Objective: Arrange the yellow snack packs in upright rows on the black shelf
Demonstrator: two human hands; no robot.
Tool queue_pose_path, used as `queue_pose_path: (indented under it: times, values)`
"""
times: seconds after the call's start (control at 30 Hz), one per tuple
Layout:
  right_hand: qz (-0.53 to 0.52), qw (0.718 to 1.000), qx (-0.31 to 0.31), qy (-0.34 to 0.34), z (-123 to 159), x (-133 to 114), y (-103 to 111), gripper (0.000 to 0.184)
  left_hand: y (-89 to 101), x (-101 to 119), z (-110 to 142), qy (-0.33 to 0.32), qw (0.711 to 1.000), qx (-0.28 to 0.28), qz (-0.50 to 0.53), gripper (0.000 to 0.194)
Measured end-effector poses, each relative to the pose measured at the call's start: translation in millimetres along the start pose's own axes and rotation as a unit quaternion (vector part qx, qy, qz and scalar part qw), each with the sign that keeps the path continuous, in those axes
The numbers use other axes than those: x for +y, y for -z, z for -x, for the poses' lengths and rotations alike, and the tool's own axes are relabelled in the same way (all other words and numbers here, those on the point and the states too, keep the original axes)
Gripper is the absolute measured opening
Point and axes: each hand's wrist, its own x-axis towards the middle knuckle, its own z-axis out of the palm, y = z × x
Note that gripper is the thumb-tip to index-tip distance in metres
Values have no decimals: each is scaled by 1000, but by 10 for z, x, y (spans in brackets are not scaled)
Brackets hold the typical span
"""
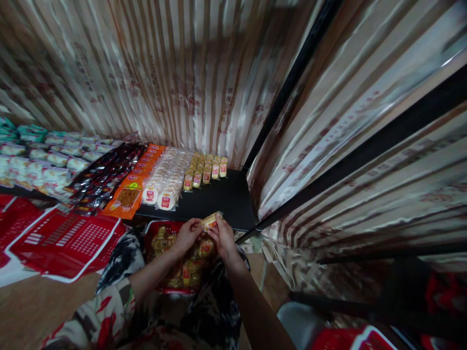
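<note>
Between my two hands is a small yellow wrapped snack pack (209, 222), held over the front edge of the black shelf (226, 199). The fingers of my left hand (188, 236) pinch its left end. My right hand (224, 238) grips the right end, thumb on top. Below them, a red basket (151, 227) on my lap holds many similar yellow packs (193, 272), partly covered by my forearms. Rows of the same small packs (206, 172) stand on the shelf, just beyond my hands.
Left along the shelf lie round white crackers in clear wrap (168, 182), orange snack bags (127, 197), dark shiny packets (105, 177) and white packs (47, 165). Red baskets (73, 238) stand at the left. Black frame bars (292, 87) slant at the right before striped sheeting (175, 73).
</note>
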Motion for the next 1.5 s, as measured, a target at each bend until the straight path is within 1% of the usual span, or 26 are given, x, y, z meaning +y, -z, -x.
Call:
queue_pose_path:
  times: [0.1,0.17,0.2,0.23,0.27,0.3,0.33,0.37,0.43,0.47,0.53,0.63,0.73,0.8,0.87,0.93,0.97,1.07,1.13,1.2,1.3,1.4,1.5]
  values:
    - [57,998,9,13,-63,52,36,48,48,80,-82,-35,998,15,-47,26]
    - [124,989,47,61,-105,62,75,53,86,136,-165,-50,994,22,-90,24]
    - [169,977,76,104,-121,52,99,56,107,166,-211,-57,992,25,-113,23]
    - [220,957,104,158,-131,30,124,60,129,198,-258,-64,988,28,-135,22]
    - [276,928,116,221,-136,-2,148,62,150,235,-303,-69,985,30,-156,22]
    - [332,893,109,283,-138,-42,170,62,171,275,-344,-71,981,30,-176,21]
    - [385,854,88,338,-136,-87,189,60,190,319,-382,-71,978,28,-193,20]
    - [431,816,54,382,-136,-133,202,57,205,365,-416,-68,975,24,-208,19]
    - [500,750,-19,433,-145,-212,214,48,219,455,-478,-66,969,7,-238,17]
    - [525,726,-43,443,-157,-239,213,45,216,496,-510,-66,966,-1,-252,17]
    - [558,696,-64,447,-202,-267,204,42,191,560,-578,-63,958,-8,-280,15]
    - [583,676,-60,446,-296,-259,185,42,120,618,-706,-51,944,2,-325,14]
    - [590,671,-54,446,-395,-232,167,42,42,655,-854,-43,934,21,-355,16]
    - [591,676,-40,438,-466,-213,152,42,-6,675,-952,-45,931,24,-361,17]
    - [588,690,-17,422,-550,-193,130,42,-52,682,-1043,-53,934,18,-352,20]
    - [578,708,14,406,-656,-175,96,42,-99,664,-1121,-66,946,16,-318,25]
    - [569,718,30,399,-717,-166,73,42,-120,644,-1153,-73,953,22,-294,26]
    - [539,753,76,370,-916,-151,-21,43,-169,549,-1207,-96,968,63,-223,30]
    - [519,774,91,352,-1051,-152,-101,43,-178,487,-1209,-112,972,81,-188,32]
    - [504,786,92,346,-1178,-161,-189,43,-167,450,-1198,-128,974,76,-172,32]
    - [485,797,91,348,-1351,-183,-324,41,-130,444,-1197,-139,968,71,-197,31]
    - [465,810,105,341,-1493,-213,-438,38,-99,452,-1244,-147,959,75,-229,32]
    - [460,812,116,339,-1597,-240,-515,37,-90,437,-1322,-158,956,67,-239,35]
